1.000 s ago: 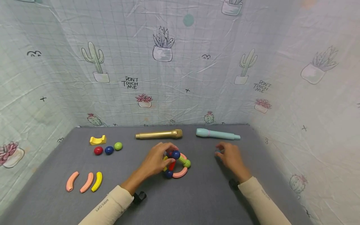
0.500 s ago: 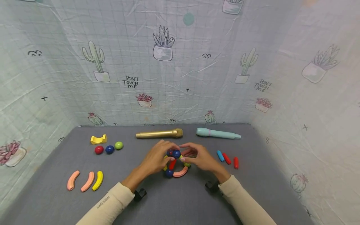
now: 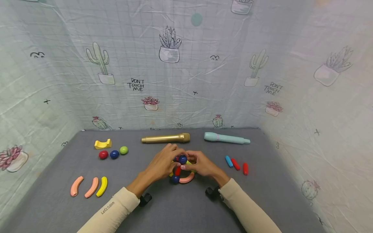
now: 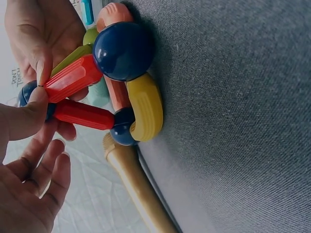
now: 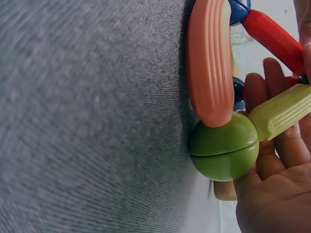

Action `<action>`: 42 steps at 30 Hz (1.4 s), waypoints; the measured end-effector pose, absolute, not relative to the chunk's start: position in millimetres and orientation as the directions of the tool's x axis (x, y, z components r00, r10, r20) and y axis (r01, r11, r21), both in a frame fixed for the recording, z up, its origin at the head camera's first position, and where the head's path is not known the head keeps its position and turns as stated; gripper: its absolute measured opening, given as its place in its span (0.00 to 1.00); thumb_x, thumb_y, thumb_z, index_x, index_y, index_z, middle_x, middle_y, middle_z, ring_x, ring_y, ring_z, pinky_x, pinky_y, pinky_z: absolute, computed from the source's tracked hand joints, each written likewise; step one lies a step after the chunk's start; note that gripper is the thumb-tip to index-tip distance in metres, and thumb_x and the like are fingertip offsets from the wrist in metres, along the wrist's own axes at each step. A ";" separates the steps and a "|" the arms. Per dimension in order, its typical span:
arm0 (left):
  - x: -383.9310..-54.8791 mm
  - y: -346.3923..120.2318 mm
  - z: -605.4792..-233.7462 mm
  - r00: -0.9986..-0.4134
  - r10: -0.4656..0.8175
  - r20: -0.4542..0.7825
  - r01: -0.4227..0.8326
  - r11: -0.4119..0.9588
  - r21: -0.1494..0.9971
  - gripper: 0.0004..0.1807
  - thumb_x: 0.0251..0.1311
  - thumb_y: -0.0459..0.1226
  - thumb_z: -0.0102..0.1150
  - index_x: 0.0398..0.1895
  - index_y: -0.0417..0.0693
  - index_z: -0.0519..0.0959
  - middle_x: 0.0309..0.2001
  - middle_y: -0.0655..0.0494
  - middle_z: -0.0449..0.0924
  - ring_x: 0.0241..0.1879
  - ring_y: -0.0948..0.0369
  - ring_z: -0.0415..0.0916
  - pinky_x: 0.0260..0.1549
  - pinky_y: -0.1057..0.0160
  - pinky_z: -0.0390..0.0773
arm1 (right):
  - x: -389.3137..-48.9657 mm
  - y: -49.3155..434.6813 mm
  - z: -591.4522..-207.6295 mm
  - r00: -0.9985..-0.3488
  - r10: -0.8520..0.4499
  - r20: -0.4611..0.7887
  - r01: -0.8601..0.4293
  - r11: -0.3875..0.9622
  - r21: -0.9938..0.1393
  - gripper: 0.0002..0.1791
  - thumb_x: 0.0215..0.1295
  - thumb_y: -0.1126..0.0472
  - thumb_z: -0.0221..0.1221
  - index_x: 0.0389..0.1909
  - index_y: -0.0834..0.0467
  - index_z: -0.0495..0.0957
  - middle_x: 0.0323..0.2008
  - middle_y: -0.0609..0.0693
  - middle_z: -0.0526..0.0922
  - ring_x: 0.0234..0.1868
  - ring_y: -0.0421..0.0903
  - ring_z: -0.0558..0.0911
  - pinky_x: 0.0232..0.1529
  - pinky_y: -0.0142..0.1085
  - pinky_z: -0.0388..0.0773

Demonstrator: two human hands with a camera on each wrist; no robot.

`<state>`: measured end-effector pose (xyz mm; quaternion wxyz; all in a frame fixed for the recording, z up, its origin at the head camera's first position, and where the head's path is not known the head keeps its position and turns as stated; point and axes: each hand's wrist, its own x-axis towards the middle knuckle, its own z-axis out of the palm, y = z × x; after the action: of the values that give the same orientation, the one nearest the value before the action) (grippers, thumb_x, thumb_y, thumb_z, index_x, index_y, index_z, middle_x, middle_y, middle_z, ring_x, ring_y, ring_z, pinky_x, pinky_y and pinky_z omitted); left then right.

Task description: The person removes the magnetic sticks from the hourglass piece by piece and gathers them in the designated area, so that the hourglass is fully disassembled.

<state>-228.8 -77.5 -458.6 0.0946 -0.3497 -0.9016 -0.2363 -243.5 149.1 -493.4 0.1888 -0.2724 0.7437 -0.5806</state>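
A magnetic stick-and-ball frame stands on the grey cloth between both hands. Its blue top ball (image 3: pixel 182 159) sits between the fingertips. My left hand (image 3: pixel 164 164) pinches the frame's top, its thumb by the upper ends of two red sticks (image 4: pixel 73 77). From the other side, my right hand (image 3: pixel 204 165) holds the top with thumb and fingers, next to a straight green stick (image 5: pixel 282 111). The base has a green ball (image 5: pixel 223 145), a pink curved stick (image 5: pixel 211 63), a yellow curved stick (image 4: pixel 146 107) and a lower blue ball (image 4: pixel 124 51). Fingers partly hide the top joint.
Behind lie a gold microphone (image 3: pixel 166 138) and a light blue microphone (image 3: pixel 227 138). To the left are a yellow block (image 3: pixel 103 144), red, blue and green balls (image 3: pixel 114 154), and curved sticks (image 3: pixel 91 187). Short blue and red sticks (image 3: pixel 235 164) lie right.
My right hand has moved left from the short sticks to the frame's top, uncovering them, and its fingers have closed in there. My left hand stays at the frame.
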 end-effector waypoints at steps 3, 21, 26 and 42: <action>-228.9 -76.9 -457.9 -0.738 0.587 0.334 0.675 0.647 0.355 0.22 0.59 0.33 0.78 0.55 0.61 0.84 0.43 0.58 0.78 0.40 0.63 0.68 0.38 0.63 0.72 | -244.1 148.3 -493.5 -0.785 -0.619 0.024 -0.155 0.159 -0.975 0.27 0.72 0.66 0.67 0.70 0.63 0.76 0.57 0.64 0.88 0.53 0.42 0.89 0.51 0.34 0.86; -227.4 -73.2 -463.5 -0.687 0.591 0.423 0.708 0.677 0.203 0.24 0.57 0.37 0.79 0.57 0.58 0.82 0.42 0.59 0.79 0.39 0.61 0.73 0.36 0.62 0.76 | -245.1 145.9 -497.1 -0.831 -0.555 -0.015 -0.068 0.129 -0.989 0.28 0.67 0.70 0.70 0.67 0.64 0.79 0.52 0.64 0.90 0.49 0.41 0.90 0.48 0.34 0.87; -228.0 -73.1 -465.1 -0.688 0.583 0.432 0.706 0.677 0.209 0.23 0.58 0.39 0.78 0.56 0.58 0.82 0.43 0.58 0.81 0.40 0.60 0.75 0.39 0.59 0.79 | -245.7 145.1 -497.8 -0.834 -0.552 -0.004 -0.080 0.129 -0.988 0.27 0.66 0.70 0.71 0.67 0.64 0.80 0.50 0.63 0.91 0.48 0.40 0.91 0.48 0.37 0.88; -252.5 -139.3 -443.0 -0.828 0.413 0.380 0.555 0.699 0.451 0.20 0.62 0.37 0.77 0.55 0.50 0.82 0.51 0.52 0.84 0.53 0.51 0.79 0.54 0.48 0.81 | -247.7 141.6 -494.6 -0.842 -0.540 0.014 -0.144 0.198 -0.970 0.26 0.68 0.65 0.71 0.66 0.62 0.81 0.49 0.57 0.92 0.45 0.41 0.90 0.41 0.31 0.83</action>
<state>-252.5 -139.3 -443.0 0.1260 -0.2650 -0.9130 -0.2835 -247.7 141.6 -494.6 0.1675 -0.2261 0.7556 -0.5915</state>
